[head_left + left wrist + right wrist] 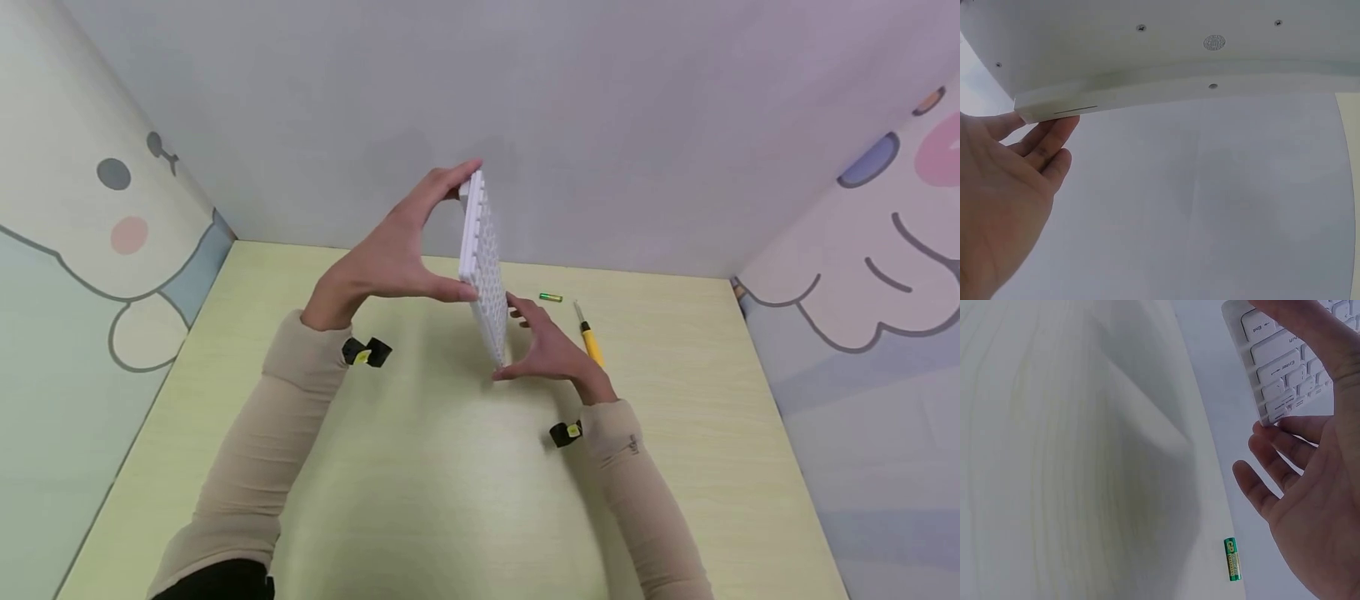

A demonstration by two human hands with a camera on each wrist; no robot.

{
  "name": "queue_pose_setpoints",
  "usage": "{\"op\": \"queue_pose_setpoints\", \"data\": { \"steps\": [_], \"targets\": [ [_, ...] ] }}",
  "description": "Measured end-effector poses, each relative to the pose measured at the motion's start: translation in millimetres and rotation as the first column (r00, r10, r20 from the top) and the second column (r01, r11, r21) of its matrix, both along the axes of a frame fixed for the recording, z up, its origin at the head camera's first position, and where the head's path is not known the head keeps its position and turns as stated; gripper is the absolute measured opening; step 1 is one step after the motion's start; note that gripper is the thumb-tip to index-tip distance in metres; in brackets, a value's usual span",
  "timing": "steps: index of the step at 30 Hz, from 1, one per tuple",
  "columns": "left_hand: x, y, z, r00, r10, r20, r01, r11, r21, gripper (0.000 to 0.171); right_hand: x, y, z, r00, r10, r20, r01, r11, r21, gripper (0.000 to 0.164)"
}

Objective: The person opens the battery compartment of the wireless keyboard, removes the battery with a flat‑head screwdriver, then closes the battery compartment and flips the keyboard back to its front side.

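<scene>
A white keyboard (487, 267) is held up on its edge above the table, its keys turned to the right. My left hand (397, 250) grips its upper end between thumb and fingers. At the lower end, my right hand (553, 346) holds it by the corners, thumb at the near side. Seen in the left wrist view, the keyboard's underside (1172, 44) has small screws, a round mesh patch and a thin slot on its thick edge near the fingertips. The right wrist view catches the Enter and Shift keys (1279, 365) beside the right thumb.
On the pale wooden table (420, 483), a small green battery (551, 297) lies near the back edge. A screwdriver with a yellow handle (592, 343) lies to the right of the right hand. A grey wall (600, 150) stands behind, with cartoon-printed walls at both sides.
</scene>
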State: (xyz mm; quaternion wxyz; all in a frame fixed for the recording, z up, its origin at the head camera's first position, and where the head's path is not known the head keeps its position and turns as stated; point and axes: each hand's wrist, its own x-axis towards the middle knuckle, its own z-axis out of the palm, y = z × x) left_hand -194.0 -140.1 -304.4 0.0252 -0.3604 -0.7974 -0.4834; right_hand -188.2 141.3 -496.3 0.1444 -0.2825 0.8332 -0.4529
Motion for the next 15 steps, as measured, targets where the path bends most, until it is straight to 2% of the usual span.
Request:
{"op": "queue_pose_setpoints", "data": {
  "steps": [4,9,15],
  "targets": [
    [2.5,-8,4.2,1.0,0.008,0.013,-0.008,1.0,-0.02,0.12,0.1,7,5.2,1.0,-0.014,0.007,0.014,1.0,0.003,0.133],
    [3.3,-20,8.8,1.0,0.012,-0.01,-0.013,0.998,-0.062,0.122,-0.6,18,11.8,0.999,-0.044,0.004,0.043,0.998,0.038,0.132],
    [3.8,-34,6.1,1.0,0.023,-0.013,-0.024,0.992,-0.124,0.122,-1.7,32,16.6,0.998,-0.07,0.004,0.069,0.995,0.067,0.132]
  ]
}}
